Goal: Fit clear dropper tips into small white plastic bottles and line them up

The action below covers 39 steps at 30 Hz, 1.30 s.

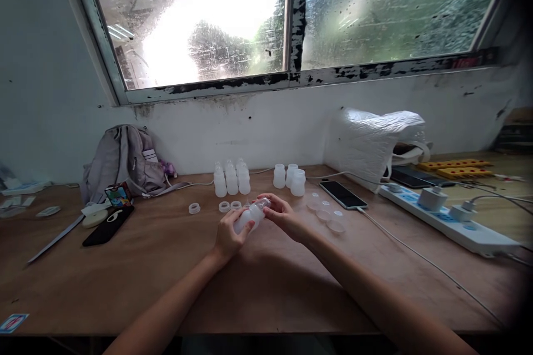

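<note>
My left hand [230, 234] is wrapped round the body of a translucent white baby bottle [246, 221], tilted with its top to the upper right. At that top end, the fingers of my right hand [283, 215] close on a clear cap [262, 204]. Behind my hands stand several capped bottles [232, 178] in a tight group. Three open bottles without tops [297, 183] stand to the right of them. White screw rings [224, 207] lie just left of my hands. Thin clear discs [323, 215] lie on the table to the right.
A phone [343, 194] with a charging cable and a white power strip [449, 219] lie on the right, before a silvery foil bag [370, 138]. A grey backpack [120, 161], a black pouch [106, 228] and a long flat blade-like strip [56, 241] occupy the left.
</note>
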Each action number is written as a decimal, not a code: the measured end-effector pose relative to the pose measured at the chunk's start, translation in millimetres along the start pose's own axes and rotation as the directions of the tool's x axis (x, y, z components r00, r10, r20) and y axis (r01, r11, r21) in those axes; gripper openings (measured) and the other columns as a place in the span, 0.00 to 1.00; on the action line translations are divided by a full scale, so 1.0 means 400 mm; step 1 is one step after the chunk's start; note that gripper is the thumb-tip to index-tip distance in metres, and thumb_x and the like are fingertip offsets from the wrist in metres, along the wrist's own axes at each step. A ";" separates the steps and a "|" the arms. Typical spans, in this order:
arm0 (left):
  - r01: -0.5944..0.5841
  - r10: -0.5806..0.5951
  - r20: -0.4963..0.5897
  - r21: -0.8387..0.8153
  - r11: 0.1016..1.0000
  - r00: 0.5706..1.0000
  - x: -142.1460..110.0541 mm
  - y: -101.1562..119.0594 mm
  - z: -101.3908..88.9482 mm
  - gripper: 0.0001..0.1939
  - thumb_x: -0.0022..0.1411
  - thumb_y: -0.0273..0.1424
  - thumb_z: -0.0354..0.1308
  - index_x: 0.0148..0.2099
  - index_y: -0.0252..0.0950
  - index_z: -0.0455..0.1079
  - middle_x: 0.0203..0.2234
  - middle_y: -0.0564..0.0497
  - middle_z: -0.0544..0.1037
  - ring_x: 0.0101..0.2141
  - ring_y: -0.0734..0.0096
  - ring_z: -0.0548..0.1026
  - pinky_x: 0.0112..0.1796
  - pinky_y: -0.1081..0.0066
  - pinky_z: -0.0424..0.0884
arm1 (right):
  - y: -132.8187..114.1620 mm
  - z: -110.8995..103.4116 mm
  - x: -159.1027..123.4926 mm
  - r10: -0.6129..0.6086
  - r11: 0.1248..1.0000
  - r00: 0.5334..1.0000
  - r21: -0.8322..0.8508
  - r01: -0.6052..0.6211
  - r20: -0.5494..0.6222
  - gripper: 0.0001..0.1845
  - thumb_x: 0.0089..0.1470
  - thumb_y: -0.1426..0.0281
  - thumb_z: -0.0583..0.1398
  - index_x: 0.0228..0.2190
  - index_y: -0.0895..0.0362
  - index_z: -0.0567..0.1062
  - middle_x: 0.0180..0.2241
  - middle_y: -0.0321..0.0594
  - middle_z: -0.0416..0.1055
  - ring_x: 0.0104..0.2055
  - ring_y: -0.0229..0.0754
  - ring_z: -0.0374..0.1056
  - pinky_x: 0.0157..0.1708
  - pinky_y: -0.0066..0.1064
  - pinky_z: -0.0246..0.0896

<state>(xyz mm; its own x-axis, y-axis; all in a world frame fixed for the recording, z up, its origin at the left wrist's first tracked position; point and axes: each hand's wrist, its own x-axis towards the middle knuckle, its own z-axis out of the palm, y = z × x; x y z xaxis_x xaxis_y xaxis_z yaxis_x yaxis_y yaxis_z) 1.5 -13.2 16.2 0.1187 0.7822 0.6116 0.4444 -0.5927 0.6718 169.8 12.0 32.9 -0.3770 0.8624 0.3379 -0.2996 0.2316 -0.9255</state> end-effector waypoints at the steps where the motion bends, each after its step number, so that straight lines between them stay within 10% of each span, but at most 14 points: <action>1: 0.017 -0.017 -0.011 -0.017 1.000 1.000 0.000 0.000 0.006 0.16 0.52 0.37 0.53 0.43 0.35 0.67 0.35 0.45 0.71 0.36 0.63 0.69 0.38 0.68 0.64 | -0.001 0.000 0.003 0.013 0.999 1.000 0.034 -0.013 0.000 0.19 0.42 0.64 0.60 0.39 0.54 0.67 0.40 0.41 0.67 0.40 0.40 0.63 0.39 0.32 0.58; 10: -0.051 0.053 -0.018 0.072 0.996 0.998 -0.009 -0.039 0.049 0.18 0.58 0.35 0.46 0.50 0.37 0.55 0.43 0.45 0.63 0.45 0.64 0.62 0.46 0.64 0.58 | 0.037 0.030 -0.006 0.236 0.967 0.972 0.102 -0.234 -0.016 0.18 0.45 0.61 0.58 0.38 0.54 0.66 0.40 0.43 0.66 0.41 0.43 0.64 0.35 0.34 0.63; 24: -0.141 0.141 0.001 -0.009 0.990 0.990 -0.009 -0.053 0.040 0.17 0.58 0.27 0.42 0.51 0.37 0.51 0.44 0.44 0.60 0.40 0.67 0.63 0.43 0.63 0.61 | 0.086 0.066 0.001 -0.042 0.986 0.985 -0.168 0.014 -0.167 0.20 0.38 0.63 0.62 0.35 0.56 0.65 0.32 0.38 0.67 0.35 0.41 0.63 0.34 0.32 0.59; 31: -0.007 0.050 -0.139 0.291 0.957 0.989 0.040 -0.151 0.011 0.17 0.57 0.28 0.43 0.50 0.33 0.54 0.43 0.43 0.61 0.46 0.63 0.60 0.47 0.61 0.57 | 0.043 -0.055 0.152 -0.397 0.763 0.806 -0.645 0.025 -0.439 0.27 0.32 0.61 0.64 0.35 0.56 0.61 0.31 0.40 0.66 0.32 0.44 0.62 0.32 0.34 0.56; 39: 0.081 -0.088 -0.013 0.531 0.844 0.996 0.046 -0.239 -0.051 0.18 0.57 0.32 0.44 0.51 0.38 0.58 0.45 0.43 0.63 0.46 0.58 0.60 0.45 0.59 0.57 | 0.165 -0.194 0.361 -0.260 0.661 0.829 -0.717 -0.222 -0.496 0.21 0.33 0.67 0.62 0.33 0.57 0.64 0.31 0.41 0.66 0.36 0.46 0.63 0.36 0.36 0.54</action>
<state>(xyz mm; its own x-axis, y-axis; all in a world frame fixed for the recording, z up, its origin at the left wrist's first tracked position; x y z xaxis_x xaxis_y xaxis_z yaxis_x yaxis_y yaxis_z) -56.8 53.9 -28.0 0.0679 0.8286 0.5557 0.8558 -0.3347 0.3945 163.8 186.9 7.2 0.2002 0.8776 0.4356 0.5144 0.2843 -0.8091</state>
